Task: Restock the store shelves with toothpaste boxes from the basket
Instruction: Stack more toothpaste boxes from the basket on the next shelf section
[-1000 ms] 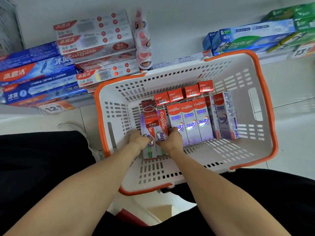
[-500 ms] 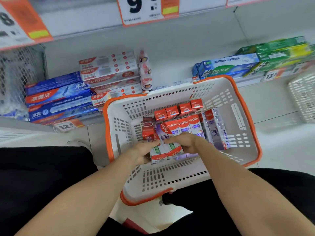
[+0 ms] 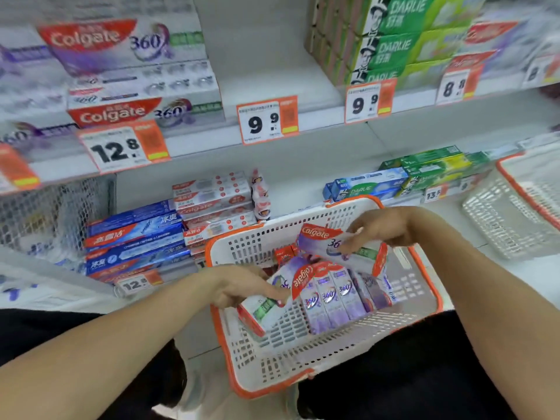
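Now each hand holds a Colgate box above the white basket [image 3: 424, 269]: the left hand [image 3: 242, 286] grips one [image 3: 274, 295] slanting down-left, the right hand [image 3: 374, 228] pinches another [image 3: 339, 248] lying crosswise. More boxes [image 3: 330, 298] stand inside; motion blur hides fingertip detail.

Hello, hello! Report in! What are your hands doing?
Left hand grips one Colgate box. Right hand grips another box. Both above the basket. Nothing blocking the shelf gap.
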